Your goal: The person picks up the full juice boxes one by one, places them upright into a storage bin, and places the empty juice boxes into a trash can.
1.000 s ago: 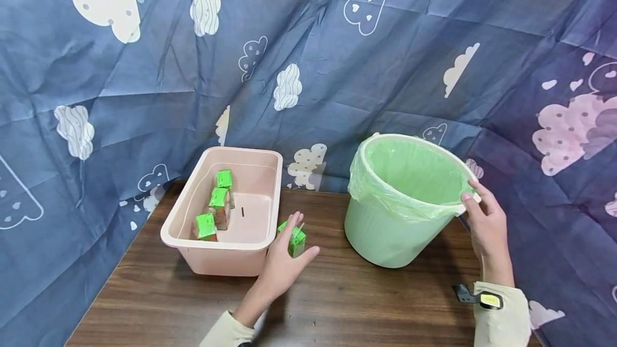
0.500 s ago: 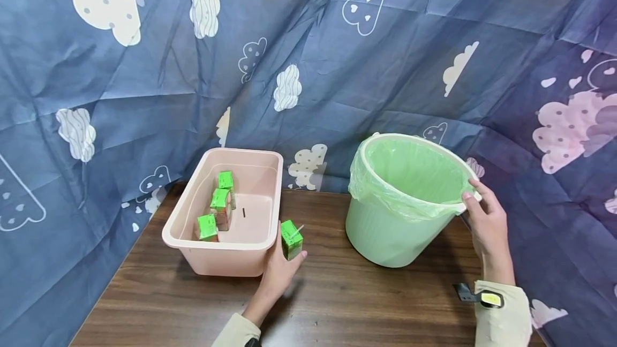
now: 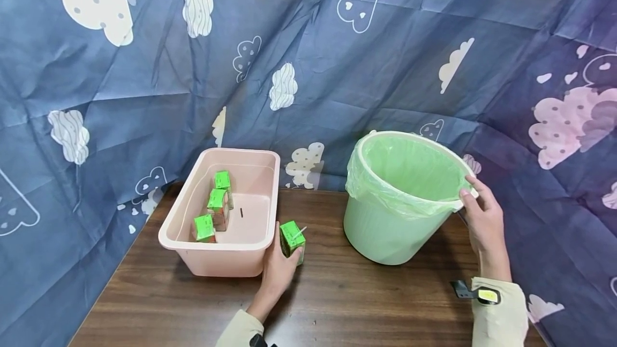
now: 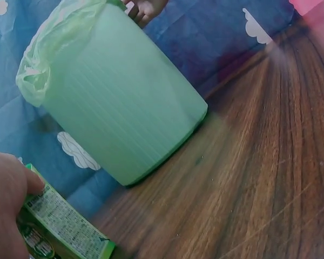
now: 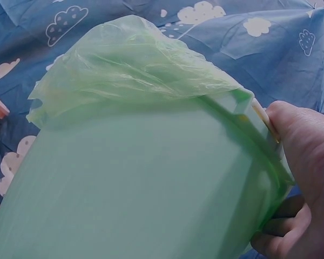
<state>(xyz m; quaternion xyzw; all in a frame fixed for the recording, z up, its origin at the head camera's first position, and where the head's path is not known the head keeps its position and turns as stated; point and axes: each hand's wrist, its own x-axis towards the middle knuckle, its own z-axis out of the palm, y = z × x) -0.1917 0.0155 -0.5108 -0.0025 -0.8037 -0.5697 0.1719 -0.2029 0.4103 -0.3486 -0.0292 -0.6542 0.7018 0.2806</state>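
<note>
Beside the pink tub, my left hand (image 3: 279, 268) grips a small drink carton (image 3: 293, 237) with a green top and a straw, upright on the table. In the left wrist view the thumb lies against the printed side of the carton (image 4: 62, 221); the other fingers are largely hidden. My right hand (image 3: 486, 224) pinches the rim of a pale green trash can (image 3: 385, 232) at its right side. The can is lined with a thin green bag (image 5: 129, 65) folded over the rim, and it leans to the right.
The pink tub (image 3: 219, 261) stands at the left and holds three similar green-topped cartons (image 3: 219, 210) along its left side. A dark wood table (image 3: 352, 304) bears everything. A blue cloud-print cloth (image 3: 337, 79) hangs close behind and at the sides.
My left hand has come down from above the loose carton and closed around it, thumb on the near right side. My right hand keeps its hold on the can's rim.
</note>
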